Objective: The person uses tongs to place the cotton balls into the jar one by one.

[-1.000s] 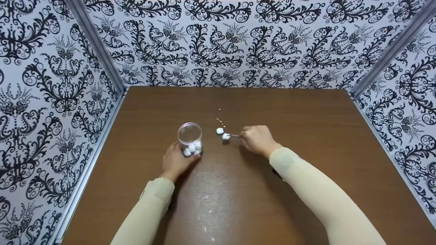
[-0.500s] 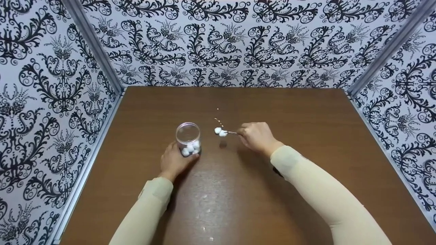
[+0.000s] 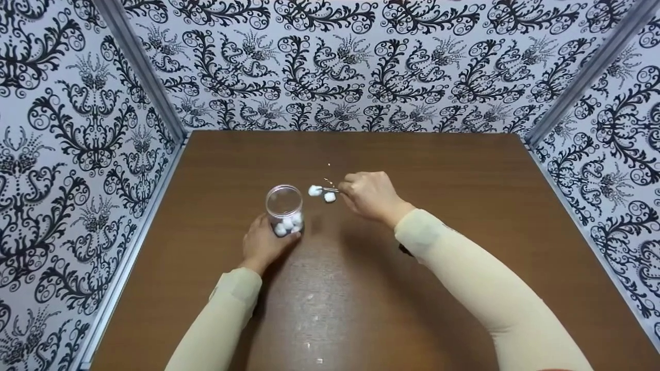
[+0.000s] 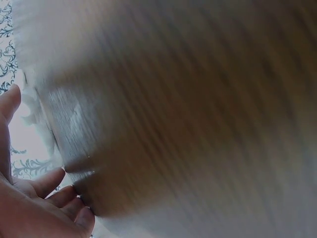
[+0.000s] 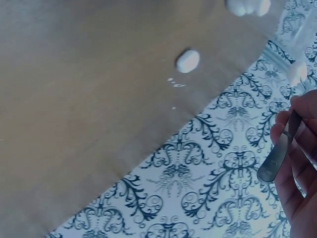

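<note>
My left hand (image 3: 265,245) grips the lower part of a clear open-topped jar (image 3: 284,213), thumb on one side and fingers round the other. Several puffy white balls (image 3: 287,224) lie in the bottom of it. With curled fingers my right hand (image 3: 371,196) holds a metal fork (image 5: 280,153), its handle end sticking out past the palm in the right wrist view. On the tines is a white ball (image 3: 314,190), raised over the table just right of the jar's rim. Another white ball (image 3: 330,197) rests on the table below the fork.
Small pale bits (image 3: 329,181) lie in a line on the brown wooden table (image 3: 438,159) behind the loose ball. Patterned black-and-white walls (image 3: 330,67) with grey metal corner posts (image 3: 149,72) stand at the back and both sides.
My right hand has lifted the fork and carried its white ball left, past the loose ball, towards the jar. My left hand and the jar stay in place.
</note>
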The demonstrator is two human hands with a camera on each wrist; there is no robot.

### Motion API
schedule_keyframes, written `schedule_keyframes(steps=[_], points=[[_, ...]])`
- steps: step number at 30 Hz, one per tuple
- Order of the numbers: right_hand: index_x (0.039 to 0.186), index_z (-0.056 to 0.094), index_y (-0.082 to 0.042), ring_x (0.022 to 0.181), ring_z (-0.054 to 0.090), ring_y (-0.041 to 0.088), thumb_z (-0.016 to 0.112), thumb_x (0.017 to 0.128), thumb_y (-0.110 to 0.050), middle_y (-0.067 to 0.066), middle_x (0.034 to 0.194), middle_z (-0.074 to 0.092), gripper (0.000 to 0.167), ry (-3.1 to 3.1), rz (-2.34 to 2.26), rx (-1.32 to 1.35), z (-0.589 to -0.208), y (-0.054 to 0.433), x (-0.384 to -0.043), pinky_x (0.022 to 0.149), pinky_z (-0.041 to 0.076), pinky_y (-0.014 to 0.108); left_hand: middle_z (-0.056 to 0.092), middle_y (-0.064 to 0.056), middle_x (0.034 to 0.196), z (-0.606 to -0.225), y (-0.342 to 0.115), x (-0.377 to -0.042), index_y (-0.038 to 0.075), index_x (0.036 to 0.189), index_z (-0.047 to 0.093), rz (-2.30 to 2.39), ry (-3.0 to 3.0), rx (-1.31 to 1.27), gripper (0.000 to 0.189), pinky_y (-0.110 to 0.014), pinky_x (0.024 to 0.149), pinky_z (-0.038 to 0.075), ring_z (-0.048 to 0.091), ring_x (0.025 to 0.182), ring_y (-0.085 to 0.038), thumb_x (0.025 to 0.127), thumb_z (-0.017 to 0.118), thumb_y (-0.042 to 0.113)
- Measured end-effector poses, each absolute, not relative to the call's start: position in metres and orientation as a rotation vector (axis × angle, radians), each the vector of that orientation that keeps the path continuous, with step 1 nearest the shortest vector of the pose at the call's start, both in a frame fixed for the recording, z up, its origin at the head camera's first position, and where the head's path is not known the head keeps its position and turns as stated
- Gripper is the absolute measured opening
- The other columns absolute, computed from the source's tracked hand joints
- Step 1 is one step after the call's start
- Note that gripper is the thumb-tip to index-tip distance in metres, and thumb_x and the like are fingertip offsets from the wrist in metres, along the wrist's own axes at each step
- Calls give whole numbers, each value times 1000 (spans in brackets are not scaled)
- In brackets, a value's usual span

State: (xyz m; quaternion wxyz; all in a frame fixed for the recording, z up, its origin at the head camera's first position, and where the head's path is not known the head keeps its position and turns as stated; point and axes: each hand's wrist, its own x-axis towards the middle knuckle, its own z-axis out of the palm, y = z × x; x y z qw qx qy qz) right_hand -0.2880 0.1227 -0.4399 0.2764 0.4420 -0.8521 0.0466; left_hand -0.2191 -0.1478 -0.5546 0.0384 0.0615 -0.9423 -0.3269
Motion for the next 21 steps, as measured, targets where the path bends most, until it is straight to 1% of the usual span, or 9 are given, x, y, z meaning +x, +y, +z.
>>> schedule_keyframes(steps=[3, 5, 10, 13, 18, 21], points=[[81, 73, -13, 60, 60, 19, 63, 90, -16, -2, 72, 60, 14, -2285, 124, 1190, -435, 115, -288, 44, 45, 38, 51, -19, 142, -554, -148, -219, 1, 140, 51, -998, -2890, 186, 90, -57, 104, 34, 46, 130, -36, 75, 81, 55], [82, 72, -14, 61, 60, 19, 63, 91, -18, -2, 72, 60, 13, -2283, 124, 1194, -432, 110, -287, 44, 45, 38, 51, -20, 141, -554, -148, -219, 0, 139, 51, -993, -2889, 185, 91, -57, 104, 35, 47, 129, -36, 74, 81, 55], [80, 72, -14, 60, 59, 19, 65, 89, -18, -2, 73, 60, 12, -2261, 141, 1225, -432, 98, -286, 44, 45, 38, 54, -20, 136, -556, -148, -220, -1, 136, 53, -986, -2870, 181, 89, -56, 102, 37, 50, 125, -36, 73, 81, 56], [78, 71, -14, 58, 58, 20, 63, 90, -16, -2, 72, 60, 15, -2237, 152, 1244, -434, 91, -285, 43, 44, 38, 55, -19, 135, -556, -148, -220, 1, 137, 53, -987, -2868, 186, 89, -56, 101, 37, 51, 124, -35, 73, 81, 57], [76, 70, -13, 55, 54, 19, 62, 92, -16, -1, 70, 58, 18, -2215, 142, 1278, -438, 81, -283, 42, 43, 37, 50, -20, 141, -553, -147, -218, -1, 141, 48, -996, -2889, 191, 93, -57, 103, 36, 47, 128, -37, 75, 80, 56], [76, 70, -13, 55, 54, 18, 65, 91, -17, -1, 70, 58, 16, -2218, 128, 1293, -441, 77, -281, 42, 43, 37, 49, -20, 143, -552, -147, -218, -2, 142, 47, -991, -2895, 196, 95, -56, 103, 36, 46, 130, -37, 75, 80, 57]])
